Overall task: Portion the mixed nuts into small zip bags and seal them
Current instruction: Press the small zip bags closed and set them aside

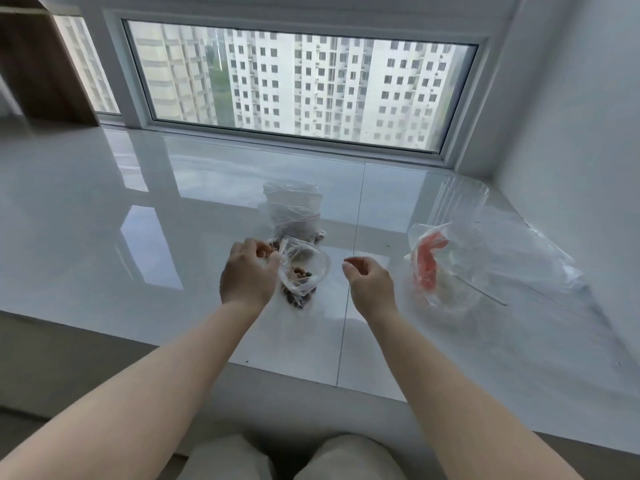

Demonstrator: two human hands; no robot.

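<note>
Left of centre in the frame, the left hand (247, 271) curls its fingers round a few mixed nuts (269, 250) and pinches the mouth of a small zip bag (304, 268), which hangs open just above the sill with a small portion of nuts in its bottom. The film looks thin, light and slippery, so it probably handles best pinched at the stiffer zip strip near the rim. Behind it, a fuller bag (294, 213) with a red zip line lies on the surface. Right of centre, the right hand (369, 280) hovers loosely curled, holding nothing I can see. Further right lies a crumpled clear bag (450, 268) holding something red. All rest on a glossy white sill (138, 220) below a wide window (301, 84) facing tower blocks.
</note>
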